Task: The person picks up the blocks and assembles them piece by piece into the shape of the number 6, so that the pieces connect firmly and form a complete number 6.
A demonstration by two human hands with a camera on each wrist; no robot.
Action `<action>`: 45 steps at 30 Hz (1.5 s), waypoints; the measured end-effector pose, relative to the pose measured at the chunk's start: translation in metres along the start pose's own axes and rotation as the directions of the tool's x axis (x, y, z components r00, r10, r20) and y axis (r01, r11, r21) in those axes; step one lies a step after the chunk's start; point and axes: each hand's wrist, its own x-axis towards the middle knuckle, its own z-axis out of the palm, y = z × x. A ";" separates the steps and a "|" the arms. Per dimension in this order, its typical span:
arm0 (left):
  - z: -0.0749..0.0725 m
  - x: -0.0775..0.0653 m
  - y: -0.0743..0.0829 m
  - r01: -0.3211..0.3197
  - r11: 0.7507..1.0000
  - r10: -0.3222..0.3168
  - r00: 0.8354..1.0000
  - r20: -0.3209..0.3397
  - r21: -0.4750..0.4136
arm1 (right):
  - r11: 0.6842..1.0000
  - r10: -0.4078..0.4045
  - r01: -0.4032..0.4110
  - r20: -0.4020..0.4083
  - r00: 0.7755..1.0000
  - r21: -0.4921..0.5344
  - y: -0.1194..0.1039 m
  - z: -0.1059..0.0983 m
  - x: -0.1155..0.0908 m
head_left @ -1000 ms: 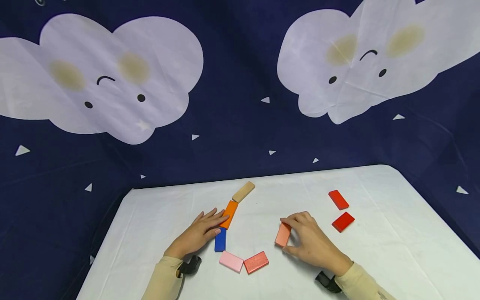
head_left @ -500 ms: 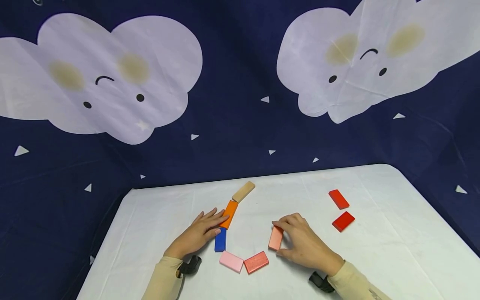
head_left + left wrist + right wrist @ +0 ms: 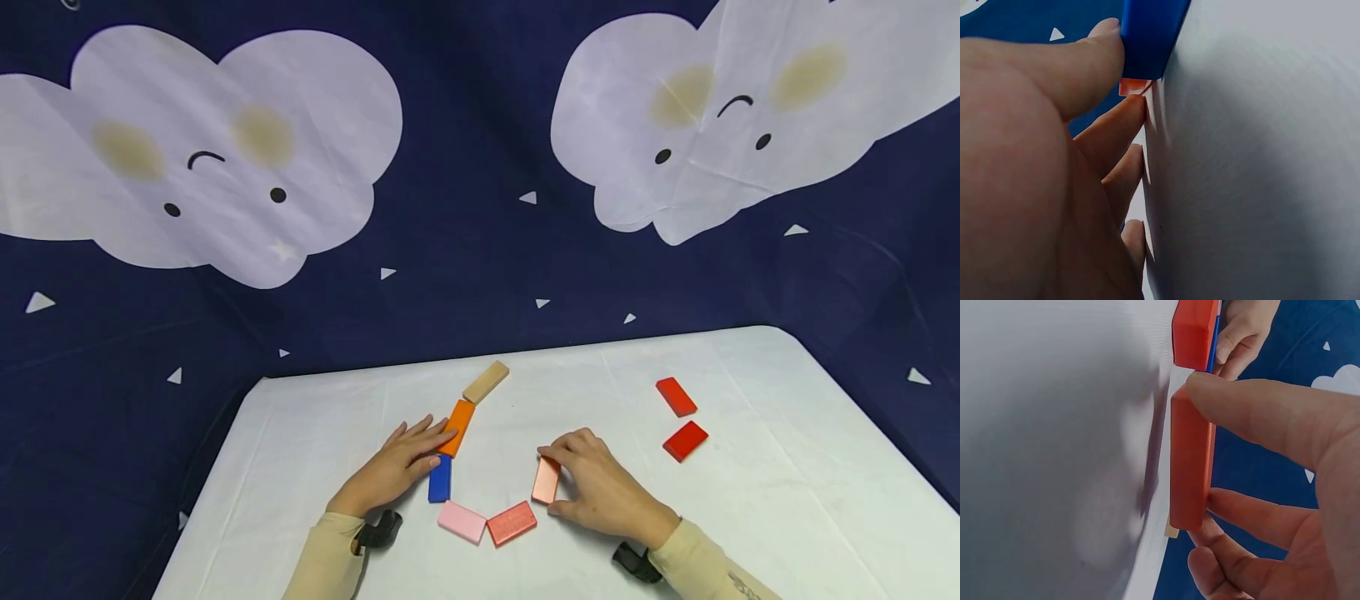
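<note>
My right hand (image 3: 603, 492) pinches a salmon-coloured block (image 3: 546, 481) by its two ends, thumb near and fingers far. In the right wrist view that salmon block stands a little apart from a red block (image 3: 1194, 334). My left hand (image 3: 386, 475) lies with fingers extended. Its index finger rests on an orange block (image 3: 459, 423), while the thumb touches a blue block (image 3: 440, 478). A curved row runs from a natural wood block (image 3: 486, 382) through orange and blue to a pink block (image 3: 462, 522) and a glossy red block (image 3: 512, 523).
Two more red blocks, a farther one (image 3: 677, 397) and a nearer one (image 3: 686, 441), lie apart on the right of the white table (image 3: 787, 467). Behind the table hangs a dark blue cloth (image 3: 465, 317) with clouds printed on it.
My right hand has brought the salmon block leftward and slightly nearer, closer to the glossy red block. The left hand and the other blocks have kept their places.
</note>
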 end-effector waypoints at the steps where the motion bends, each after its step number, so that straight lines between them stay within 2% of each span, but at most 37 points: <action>1: 0.000 0.000 0.000 0.000 1.000 0.000 1.000 -0.001 0.000 | 1.000 -0.002 0.002 0.004 1.000 0.000 0.000 0.000 0.000; 22: 0.000 0.000 -0.001 -0.008 1.000 0.008 1.000 -0.003 -0.007 | 0.999 -0.041 0.042 0.053 0.998 -0.025 0.001 0.005 0.003; 30: 0.000 0.000 -0.001 0.005 1.000 -0.005 1.000 -0.004 -0.006 | 0.999 -0.030 0.031 0.081 0.996 -0.019 0.002 0.005 0.004; 45: 0.000 0.000 0.000 -0.007 1.000 0.007 1.000 -0.005 -0.004 | 0.999 -0.046 0.046 0.081 0.996 0.000 0.003 0.004 0.006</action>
